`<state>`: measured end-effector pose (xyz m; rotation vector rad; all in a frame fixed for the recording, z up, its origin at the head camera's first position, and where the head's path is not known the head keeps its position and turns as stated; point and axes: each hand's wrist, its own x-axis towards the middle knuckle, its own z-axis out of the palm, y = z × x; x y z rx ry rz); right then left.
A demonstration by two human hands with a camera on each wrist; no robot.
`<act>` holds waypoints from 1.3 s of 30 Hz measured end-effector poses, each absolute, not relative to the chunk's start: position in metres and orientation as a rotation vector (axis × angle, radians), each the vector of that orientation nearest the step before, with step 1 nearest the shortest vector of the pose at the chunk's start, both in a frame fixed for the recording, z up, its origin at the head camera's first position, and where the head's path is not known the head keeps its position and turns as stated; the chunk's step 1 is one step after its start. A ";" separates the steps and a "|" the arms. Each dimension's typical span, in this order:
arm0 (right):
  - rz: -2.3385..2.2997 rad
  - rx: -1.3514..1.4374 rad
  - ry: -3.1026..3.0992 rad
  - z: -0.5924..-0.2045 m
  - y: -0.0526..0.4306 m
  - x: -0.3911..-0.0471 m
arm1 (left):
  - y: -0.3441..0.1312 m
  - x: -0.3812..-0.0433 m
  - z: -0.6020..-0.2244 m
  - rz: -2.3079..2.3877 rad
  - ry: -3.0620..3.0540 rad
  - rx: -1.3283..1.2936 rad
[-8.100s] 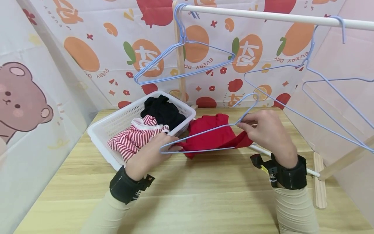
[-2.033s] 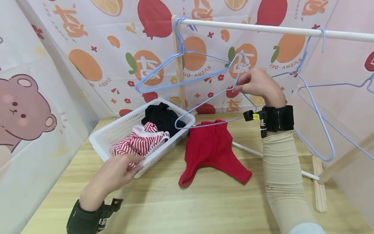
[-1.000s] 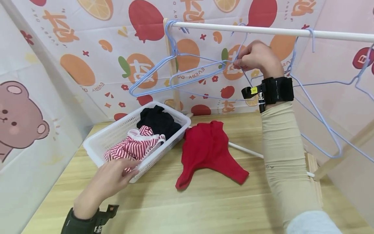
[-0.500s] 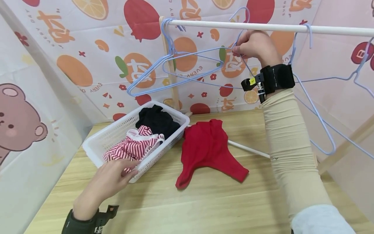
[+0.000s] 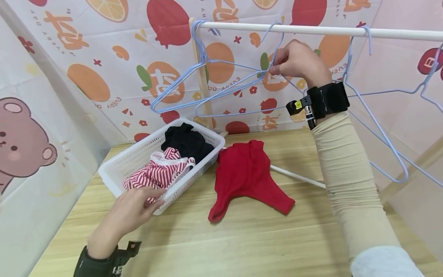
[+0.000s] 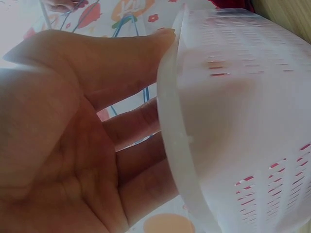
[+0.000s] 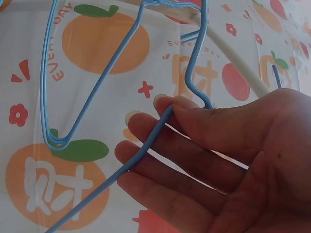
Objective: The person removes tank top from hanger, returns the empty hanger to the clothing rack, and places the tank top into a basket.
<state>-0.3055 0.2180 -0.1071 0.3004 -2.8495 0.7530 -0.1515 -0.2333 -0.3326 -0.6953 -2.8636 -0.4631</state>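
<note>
My right hand (image 5: 299,61) pinches a blue wire hanger (image 5: 238,114) at its neck, thumb against fingertips, as the right wrist view shows. The hanger's hook lies over the white rail (image 5: 322,30), and no garment is on it. Down at the near end of the white basket (image 5: 117,161), my left hand (image 5: 133,207) grips the rim, fingers on its inner side in the left wrist view. Inside are a red-and-white striped garment (image 5: 155,175) and a black garment (image 5: 188,142). A red sleeveless garment (image 5: 242,169) lies flat on the wooden table (image 5: 221,246), right of the basket.
Several bare blue hangers (image 5: 176,82) hang together at the rail's left end. More blue hangers (image 5: 372,119) hang at right, near my right forearm. A wooden post (image 5: 204,92) holds the rail, and a low white bar (image 5: 295,176) crosses the table behind the red garment.
Both hands held the hanger low by the red garment. The garment now lies spread out, my left hand is at the basket, and my right hand raised the hanger, then lowered its hook over the rail.
</note>
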 end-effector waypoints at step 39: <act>0.713 0.380 -2.738 -0.132 0.233 -0.272 | -0.224 -0.151 -0.331 -0.478 -2.839 -0.746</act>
